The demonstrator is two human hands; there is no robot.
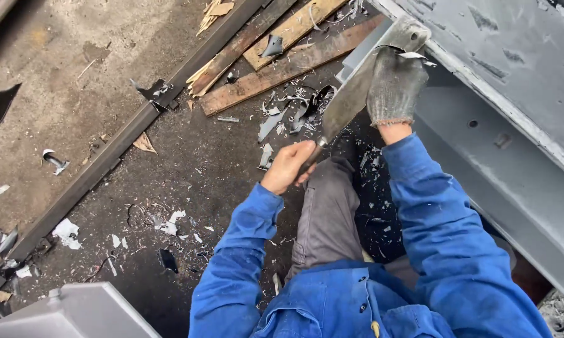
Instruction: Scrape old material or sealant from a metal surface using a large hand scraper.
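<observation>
- A long, flat metal file (350, 100), dull grey and worn, slants up from lower left to upper right against the corner of a grey metal frame (382, 31).
- The bare left hand (288, 166) is wrapped tight around the file's handle.
- The right hand (394, 84) (in a grey knit glove) is curled over the file's far end, pressing it down.
- Blue sleeves (444, 231) frame the view.
- Below lies dark, dirty ground littered with metal shavings (169, 222), wooden planks (275, 69) and a steel rail (106, 150).
</observation>
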